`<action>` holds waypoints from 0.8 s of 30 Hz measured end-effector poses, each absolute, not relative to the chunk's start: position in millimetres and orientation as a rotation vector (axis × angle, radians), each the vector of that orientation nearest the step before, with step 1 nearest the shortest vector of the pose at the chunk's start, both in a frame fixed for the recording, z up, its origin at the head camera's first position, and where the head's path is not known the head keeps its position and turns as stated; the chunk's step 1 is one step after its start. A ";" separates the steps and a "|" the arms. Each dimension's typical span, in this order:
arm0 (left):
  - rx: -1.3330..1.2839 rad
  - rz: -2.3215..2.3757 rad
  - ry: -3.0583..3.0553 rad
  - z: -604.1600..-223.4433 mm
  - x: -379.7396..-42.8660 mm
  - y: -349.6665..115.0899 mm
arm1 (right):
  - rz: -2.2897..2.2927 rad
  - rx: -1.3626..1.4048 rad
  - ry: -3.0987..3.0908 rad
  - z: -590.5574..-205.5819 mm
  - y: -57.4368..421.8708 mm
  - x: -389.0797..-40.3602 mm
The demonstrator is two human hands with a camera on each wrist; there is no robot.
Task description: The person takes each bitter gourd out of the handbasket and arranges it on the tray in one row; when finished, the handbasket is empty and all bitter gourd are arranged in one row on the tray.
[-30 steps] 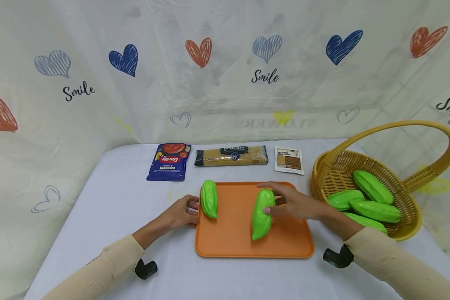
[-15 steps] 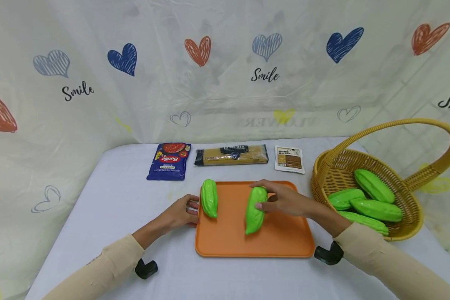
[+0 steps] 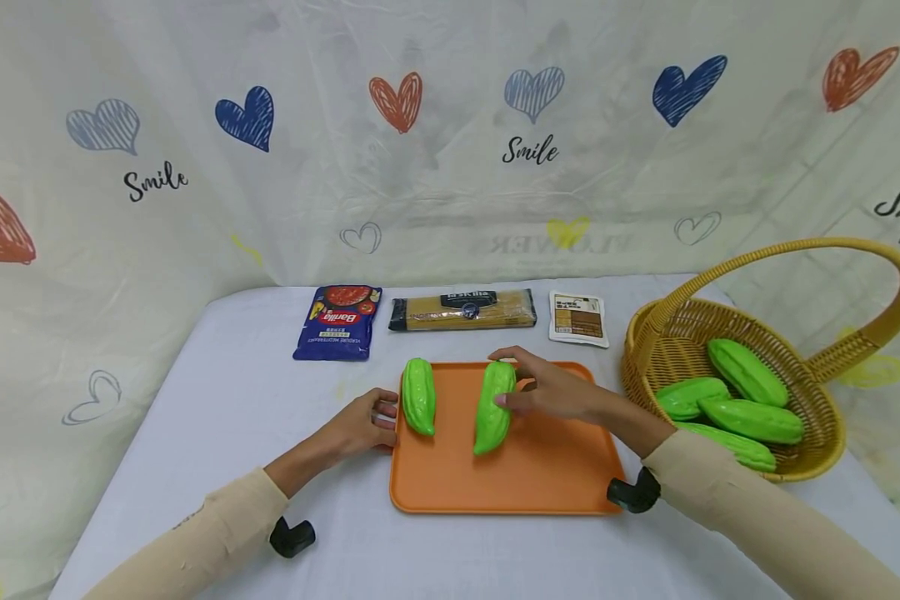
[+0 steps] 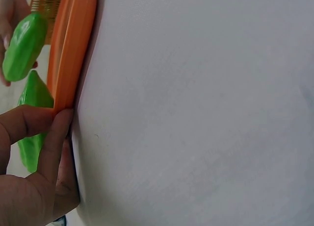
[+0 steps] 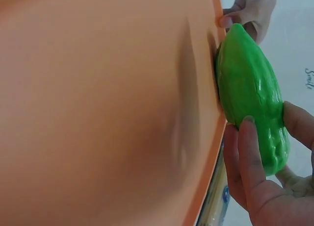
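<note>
My right hand (image 3: 543, 385) pinches a bright green bitter melon (image 3: 493, 408), ridged and tapered to a point, over the middle of the orange tray (image 3: 540, 483). In the right wrist view, thumb and fingers hold this bitter melon (image 5: 252, 84) near its blunt end, and a shadow falls on the tray beneath. My left hand (image 3: 360, 425) grips the tray's left rim; the left wrist view shows thumb and fingertips pinching the orange edge (image 4: 73, 54). A second bitter melon (image 3: 418, 396) lies along the tray's left side, close to that hand.
A wicker basket (image 3: 832, 417) with a tall handle stands right of the tray, holding several bitter melons (image 3: 750, 421). Behind the tray lie a blue Barilla pouch (image 3: 337, 325), a spaghetti pack (image 3: 465, 312) and a small white packet (image 3: 577, 319). A heart-printed curtain (image 3: 450, 183) closes the back.
My right hand has carried its bitter melon leftward and slightly away from me across the tray, nearer the other one. The left hand stays on the tray's rim.
</note>
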State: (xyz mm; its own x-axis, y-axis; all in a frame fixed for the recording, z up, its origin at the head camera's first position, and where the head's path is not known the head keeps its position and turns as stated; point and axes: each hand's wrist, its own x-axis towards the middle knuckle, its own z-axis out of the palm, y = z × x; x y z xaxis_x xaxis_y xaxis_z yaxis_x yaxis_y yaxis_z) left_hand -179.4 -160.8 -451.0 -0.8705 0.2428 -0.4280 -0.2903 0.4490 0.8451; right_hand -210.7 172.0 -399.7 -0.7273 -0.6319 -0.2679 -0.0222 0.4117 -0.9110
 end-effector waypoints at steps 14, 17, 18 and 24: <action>-0.037 1.431 2.200 -450.9 -180.0 -161.8 | -1.321 -0.557 2.062 -404.0 151.3 -223.5; -0.040 1.427 2.202 -451.1 -180.3 -161.7 | -1.307 -0.568 2.062 -405.4 147.1 -226.6; -0.039 1.426 2.203 -451.2 -180.3 -161.6 | -1.303 -0.570 2.064 -405.9 145.6 -227.4; -0.045 1.432 2.202 -451.0 -179.5 -161.5 | -1.291 -0.568 2.055 -408.4 135.6 -232.2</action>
State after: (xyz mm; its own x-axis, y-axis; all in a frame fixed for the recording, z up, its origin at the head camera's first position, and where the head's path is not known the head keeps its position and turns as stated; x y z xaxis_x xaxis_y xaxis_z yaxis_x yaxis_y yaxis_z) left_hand -179.5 -161.5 -451.0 -0.8700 0.2413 -0.4300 -0.2952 0.4437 0.8462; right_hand -232.2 135.6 -408.4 -0.7036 -0.6504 -0.2862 -0.0242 0.4246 -0.9051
